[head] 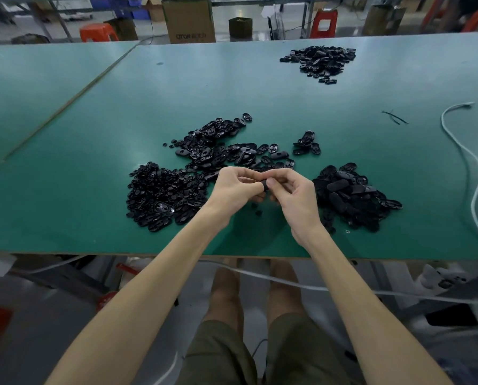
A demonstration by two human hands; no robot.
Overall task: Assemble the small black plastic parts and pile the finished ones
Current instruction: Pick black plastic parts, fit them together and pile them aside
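Right over the near half of the green table [65, 162], the person's left hand [232, 190] and right hand [293, 195] meet, both closed around one small black part [265, 186]. The fingers [278, 181] of each hand are bent inward and pinch it from opposite sides, with the thumb tips almost touching. Most of the part is hidden in that grip, and only a dark sliver shows between the thumbs. It is held just clear of the table, with a few loose bits [255, 211] lying underneath.

Touching the left hand's outer side is a heap of small pieces [162, 195]. Just beyond the knuckles lies a loose spread of oval shells [224, 151]. A denser heap [351, 193] sits close by the right wrist, and a little cluster [305, 144] lies behind it. A far pile [319, 61] rests well apart near the back edge. A white cable [468, 162] snakes down the table's right side.
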